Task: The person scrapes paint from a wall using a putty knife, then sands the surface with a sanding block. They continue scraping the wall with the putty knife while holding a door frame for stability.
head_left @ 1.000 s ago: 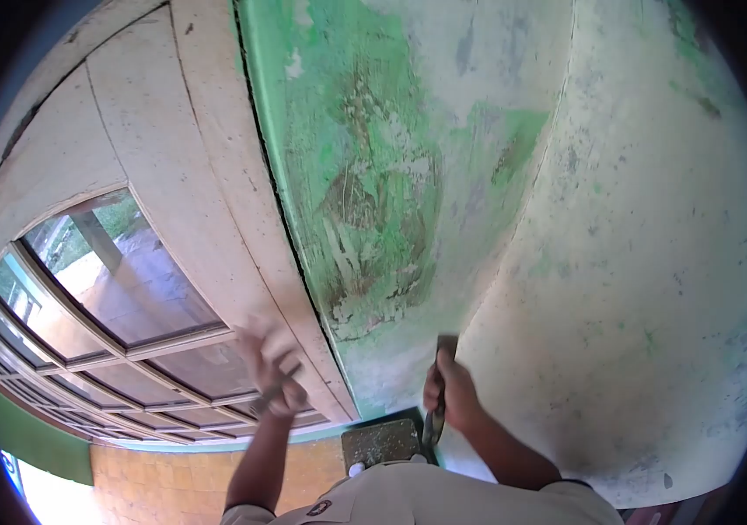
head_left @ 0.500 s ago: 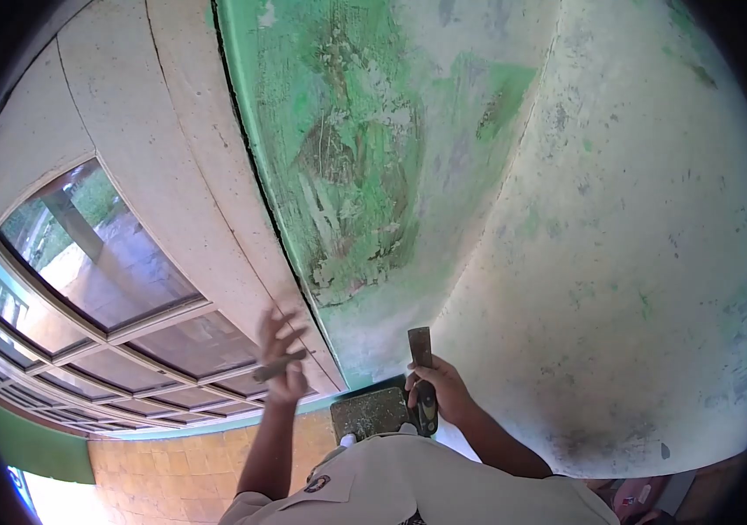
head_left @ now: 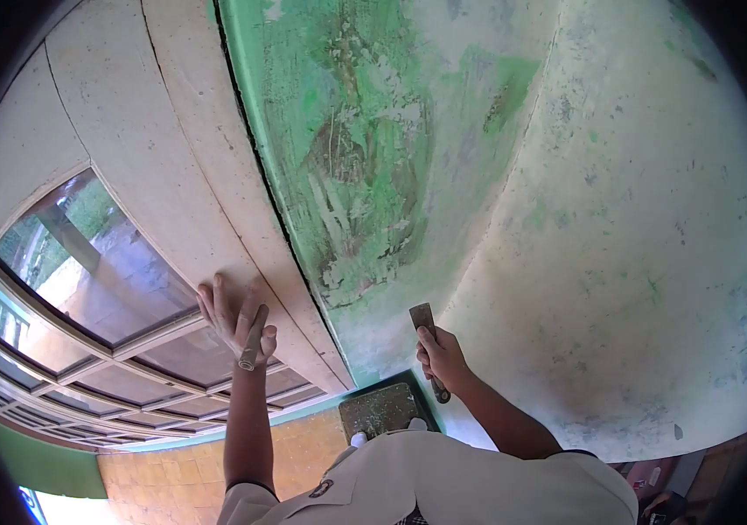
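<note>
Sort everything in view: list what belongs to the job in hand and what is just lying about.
In use:
- scraper, gripped in the right hand
- peeling green wall
- small rod-like tool, held in the left hand
- window frame, where that hand rests

Lying about:
- speckled square slab at the wall's foot
- window panes
- tiled floor

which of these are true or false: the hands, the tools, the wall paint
1. The right hand grips a scraper. True.
2. The left hand is empty. False: it holds a small grey tool.
3. The left hand's fingers lie against the pale window frame. True.
4. The green paint is smooth and unbroken. False: it is patchy and scraped, with bare spots showing.
5. Both hands share the scraper. False: only the right hand holds it.
</note>
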Motion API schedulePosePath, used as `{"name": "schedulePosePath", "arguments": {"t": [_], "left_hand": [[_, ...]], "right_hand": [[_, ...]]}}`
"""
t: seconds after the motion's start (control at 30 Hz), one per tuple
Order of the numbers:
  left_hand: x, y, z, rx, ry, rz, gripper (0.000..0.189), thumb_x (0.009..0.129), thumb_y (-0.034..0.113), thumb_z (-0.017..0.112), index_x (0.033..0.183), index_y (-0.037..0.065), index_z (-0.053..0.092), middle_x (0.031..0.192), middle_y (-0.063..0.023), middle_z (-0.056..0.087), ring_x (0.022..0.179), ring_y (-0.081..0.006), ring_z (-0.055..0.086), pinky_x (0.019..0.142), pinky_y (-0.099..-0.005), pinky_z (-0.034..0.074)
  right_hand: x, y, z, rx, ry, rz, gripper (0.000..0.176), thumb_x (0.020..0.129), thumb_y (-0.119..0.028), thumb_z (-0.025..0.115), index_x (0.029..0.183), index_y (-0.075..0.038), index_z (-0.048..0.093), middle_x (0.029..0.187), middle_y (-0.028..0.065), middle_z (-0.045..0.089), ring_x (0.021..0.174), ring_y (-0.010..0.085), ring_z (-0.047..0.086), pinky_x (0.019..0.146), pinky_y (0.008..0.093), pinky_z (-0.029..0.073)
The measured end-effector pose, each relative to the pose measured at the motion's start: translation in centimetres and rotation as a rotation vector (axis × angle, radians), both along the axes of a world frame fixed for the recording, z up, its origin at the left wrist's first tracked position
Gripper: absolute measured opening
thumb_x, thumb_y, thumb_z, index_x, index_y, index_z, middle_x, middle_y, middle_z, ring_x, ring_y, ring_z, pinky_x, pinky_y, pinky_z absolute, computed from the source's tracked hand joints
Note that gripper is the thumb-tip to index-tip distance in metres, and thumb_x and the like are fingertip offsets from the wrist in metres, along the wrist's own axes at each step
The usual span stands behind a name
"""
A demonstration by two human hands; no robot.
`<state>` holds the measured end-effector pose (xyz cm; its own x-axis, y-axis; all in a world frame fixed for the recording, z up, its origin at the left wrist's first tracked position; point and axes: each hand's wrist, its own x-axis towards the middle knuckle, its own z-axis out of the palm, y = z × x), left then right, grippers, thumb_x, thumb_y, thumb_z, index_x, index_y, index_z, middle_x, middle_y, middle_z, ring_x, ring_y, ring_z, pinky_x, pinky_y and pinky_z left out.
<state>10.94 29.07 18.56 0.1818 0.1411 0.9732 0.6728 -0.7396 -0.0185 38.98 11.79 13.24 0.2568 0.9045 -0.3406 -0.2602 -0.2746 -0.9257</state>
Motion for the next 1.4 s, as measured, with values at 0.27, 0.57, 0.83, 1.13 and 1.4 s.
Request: {"name": "schedulePosePath", "arguments": {"t": [0.27, 0.57, 0.83, 1.13, 1.4], "left_hand": [[-0.4, 0.7, -1.4, 0.014, 0.029, 0.047, 0.067, 0.094, 0.056, 0.022, 0.108, 0.008, 0.066, 0.140, -0.0233, 0.037, 0.138, -0.0405, 0.018, 0.110, -0.0530, 0.013], [-0.9, 1.2, -2.3, 0.024, 0.025, -0.019, 0.067, 0.093, 0.060, 0.021, 0.104, 0.013, 0.067, 0.139, -0.0222, 0.040, 0.137, -0.0413, 0.019, 0.109, -0.0525, 0.014], [-1.1, 0.9, -2.8, -0.025, -0.012, -0.082, 0.066, 0.093, 0.061, 0.021, 0.100, 0.014, 0.066, 0.136, -0.0198, 0.044, 0.136, -0.0436, 0.021, 0.109, -0.0547, 0.014], [-1.3, 1.1, -2.7, -0.002, 0.006, -0.057, 0.071, 0.093, 0.062, 0.015, 0.100, 0.015, 0.068, 0.132, -0.0195, 0.049, 0.136, -0.0408, 0.024, 0.109, -0.0542, 0.016], [-1.1, 1.3, -2.9, 0.006, -0.001, -0.041, 0.071, 0.093, 0.062, 0.015, 0.098, 0.016, 0.069, 0.131, -0.0186, 0.051, 0.136, -0.0398, 0.023, 0.109, -0.0529, 0.015]], "right_hand": [[0.4, 5.9, 4.3, 0.072, -0.033, -0.070, 0.036, 0.095, -0.038, 0.049, 0.072, -0.010, 0.043, 0.053, -0.0029, 0.038, 0.037, 0.0066, 0.034, 0.035, 0.0240, 0.031], [-1.3, 3.6, -0.6, 0.038, -0.091, -0.193, 0.037, 0.095, -0.038, 0.049, 0.071, -0.010, 0.043, 0.050, -0.0028, 0.036, 0.036, 0.0065, 0.032, 0.035, 0.0239, 0.029], [-1.3, 3.1, 2.3, 0.109, -0.140, -0.224, 0.035, 0.095, -0.038, 0.050, 0.075, -0.009, 0.043, 0.053, -0.0033, 0.037, 0.038, 0.0054, 0.033, 0.036, 0.0236, 0.031], [-1.4, 6.3, 5.5, 0.146, -0.113, -0.209, 0.038, 0.095, -0.039, 0.048, 0.072, -0.010, 0.042, 0.052, -0.0030, 0.037, 0.037, 0.0069, 0.032, 0.036, 0.0242, 0.031], [-2.3, 3.2, 1.4, -0.058, -0.063, -0.184, 0.039, 0.095, -0.038, 0.049, 0.069, -0.010, 0.046, 0.050, -0.0021, 0.039, 0.035, 0.0069, 0.033, 0.034, 0.0250, 0.030]]}}
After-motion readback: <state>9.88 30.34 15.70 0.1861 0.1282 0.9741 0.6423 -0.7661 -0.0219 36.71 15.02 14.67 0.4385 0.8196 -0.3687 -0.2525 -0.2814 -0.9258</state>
